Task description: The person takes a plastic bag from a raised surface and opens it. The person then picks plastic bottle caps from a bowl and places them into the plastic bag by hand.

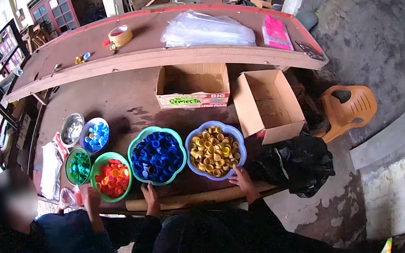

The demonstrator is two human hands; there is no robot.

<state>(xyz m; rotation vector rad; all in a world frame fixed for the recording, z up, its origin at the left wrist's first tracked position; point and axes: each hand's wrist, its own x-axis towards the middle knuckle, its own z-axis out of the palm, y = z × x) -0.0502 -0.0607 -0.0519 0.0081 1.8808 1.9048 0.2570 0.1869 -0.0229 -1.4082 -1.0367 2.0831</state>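
A purple scalloped basket (240, 136) full of gold bottle caps (211, 149) stands at the front of the table. My right hand (243, 181) is at its lower right rim, fingers apart against the side. Left of it is a green scalloped basket (181, 143) heaped with dark blue caps (157, 157). My left hand (151, 199) is open at the table's front edge, just below that basket, with its fingertips close to the rim. Neither hand visibly holds a cap.
A green basket of orange-red caps (114, 180) and smaller bowls stand left, near another person's hand (91, 197). Two cardboard boxes (190, 83) (267, 100) are behind. A black plastic bag (306, 163) lies right. A raised shelf (149, 58) holds plastic sheets (205, 28) and tape (120, 35).
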